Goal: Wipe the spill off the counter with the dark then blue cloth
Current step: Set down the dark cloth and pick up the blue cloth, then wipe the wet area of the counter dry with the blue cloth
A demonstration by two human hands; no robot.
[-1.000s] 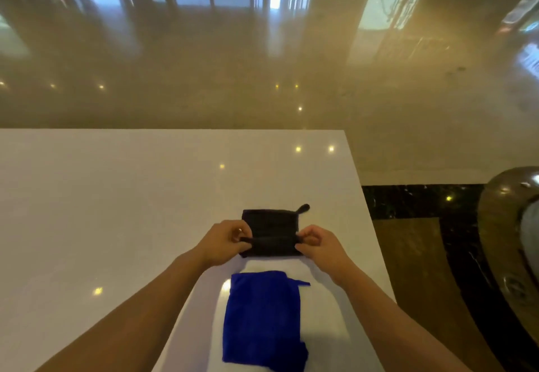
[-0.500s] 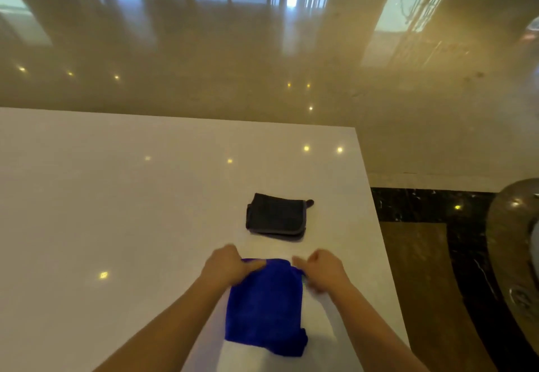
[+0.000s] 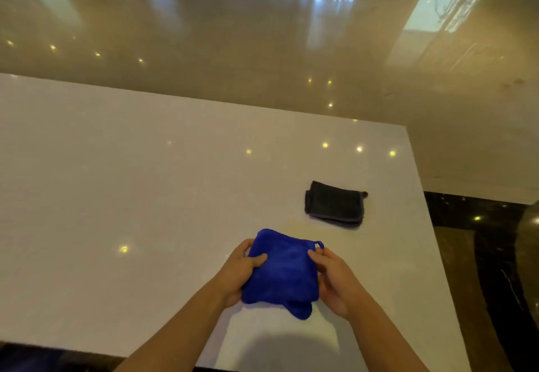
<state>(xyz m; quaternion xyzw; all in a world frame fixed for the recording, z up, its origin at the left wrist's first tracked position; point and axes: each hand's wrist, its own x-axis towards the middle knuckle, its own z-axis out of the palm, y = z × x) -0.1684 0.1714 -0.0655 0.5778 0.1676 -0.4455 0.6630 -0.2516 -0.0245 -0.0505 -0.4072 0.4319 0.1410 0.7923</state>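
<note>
A blue cloth (image 3: pixel 281 269) is folded into a thick pad and held just above the white counter (image 3: pixel 145 196) near its front edge. My left hand (image 3: pixel 240 271) grips the pad's left side with the thumb on top. My right hand (image 3: pixel 335 278) grips its right side, close to a small hanging loop. A dark cloth (image 3: pixel 335 204), folded flat with a loop at its far right corner, lies on the counter beyond and to the right of my hands, untouched. No spill shows on the counter surface.
The counter's right edge (image 3: pixel 431 240) runs close to the dark cloth, with a dark floor strip below it. A glossy tan floor (image 3: pixel 262 51) stretches beyond the far edge. A rounded brown object (image 3: pixel 528 249) sits at the far right.
Both hands let go of the dark cloth, now left folded on the counter, and took up the blue cloth, folding it from a long strip into a compact pad. The view shifted right.
</note>
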